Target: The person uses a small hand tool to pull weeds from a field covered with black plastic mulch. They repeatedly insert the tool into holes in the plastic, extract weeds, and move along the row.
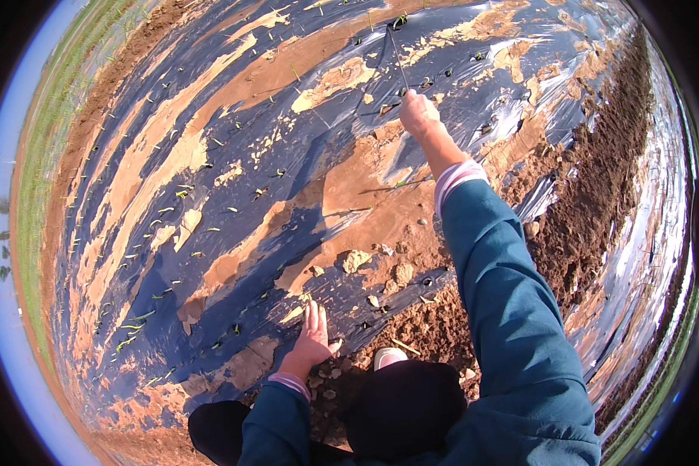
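Note:
My right hand (419,112) is stretched far out over the bed and is closed on a thin metal rod (397,58). The rod's far tip reaches a green seedling (400,22) at a hole in the black plastic mulch film (250,140). My left hand (312,338) is near my body, palm down over the film's near edge, fingers extended and holding nothing. Whether it presses on the film cannot be told. Small green shoots (133,327) poke through holes in several places.
Dried tan mud (338,81) coats parts of the film. Clods (356,261) lie between my hands. A furrow of loose brown soil (606,175) runs on the right, with more film beyond it. My shoe (389,356) stands at the bed's near edge. Grass (41,175) borders the far left.

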`<move>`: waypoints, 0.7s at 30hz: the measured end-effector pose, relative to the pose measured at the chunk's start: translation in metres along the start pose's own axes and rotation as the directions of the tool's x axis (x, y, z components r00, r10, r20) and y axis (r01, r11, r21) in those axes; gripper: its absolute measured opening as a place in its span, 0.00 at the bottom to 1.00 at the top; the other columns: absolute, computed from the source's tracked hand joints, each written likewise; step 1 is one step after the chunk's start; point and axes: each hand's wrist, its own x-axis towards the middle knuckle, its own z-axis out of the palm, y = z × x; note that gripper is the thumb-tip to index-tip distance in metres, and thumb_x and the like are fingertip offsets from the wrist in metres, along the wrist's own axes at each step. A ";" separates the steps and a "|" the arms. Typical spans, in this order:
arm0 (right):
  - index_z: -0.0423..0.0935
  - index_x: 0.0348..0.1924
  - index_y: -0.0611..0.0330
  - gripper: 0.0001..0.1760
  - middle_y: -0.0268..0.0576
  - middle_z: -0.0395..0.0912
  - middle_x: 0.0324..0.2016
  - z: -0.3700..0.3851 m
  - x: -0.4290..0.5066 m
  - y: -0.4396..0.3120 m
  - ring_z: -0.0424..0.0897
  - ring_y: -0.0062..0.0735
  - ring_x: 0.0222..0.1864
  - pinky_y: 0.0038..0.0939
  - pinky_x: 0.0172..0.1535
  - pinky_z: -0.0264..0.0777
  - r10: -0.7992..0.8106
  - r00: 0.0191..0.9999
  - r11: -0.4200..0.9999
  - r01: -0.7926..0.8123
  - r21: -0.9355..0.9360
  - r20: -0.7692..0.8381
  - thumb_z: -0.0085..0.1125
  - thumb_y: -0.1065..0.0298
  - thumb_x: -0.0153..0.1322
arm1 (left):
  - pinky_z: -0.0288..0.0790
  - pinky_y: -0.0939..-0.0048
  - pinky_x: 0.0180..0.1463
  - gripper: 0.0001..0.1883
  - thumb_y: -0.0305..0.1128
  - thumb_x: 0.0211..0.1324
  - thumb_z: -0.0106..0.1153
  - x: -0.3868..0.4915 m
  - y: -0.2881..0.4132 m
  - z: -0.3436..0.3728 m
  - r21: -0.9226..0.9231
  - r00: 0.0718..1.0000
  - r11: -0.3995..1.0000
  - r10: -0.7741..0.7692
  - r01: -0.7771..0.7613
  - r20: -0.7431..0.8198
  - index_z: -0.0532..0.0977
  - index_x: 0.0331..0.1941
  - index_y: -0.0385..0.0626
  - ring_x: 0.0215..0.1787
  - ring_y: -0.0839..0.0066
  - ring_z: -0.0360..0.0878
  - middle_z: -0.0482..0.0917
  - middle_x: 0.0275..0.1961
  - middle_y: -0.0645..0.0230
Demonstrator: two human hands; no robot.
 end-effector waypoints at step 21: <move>0.75 0.46 0.62 0.14 0.64 0.80 0.36 -0.041 -0.011 0.071 0.80 0.63 0.43 0.49 0.47 0.74 -0.082 0.978 0.975 0.119 0.189 -0.192 0.49 0.70 0.68 | 0.37 0.51 0.78 0.59 0.54 0.52 0.63 0.001 -0.002 0.001 -0.001 0.999 1.000 -0.011 0.011 0.047 0.38 0.71 0.28 0.77 0.40 0.22 0.22 0.74 0.37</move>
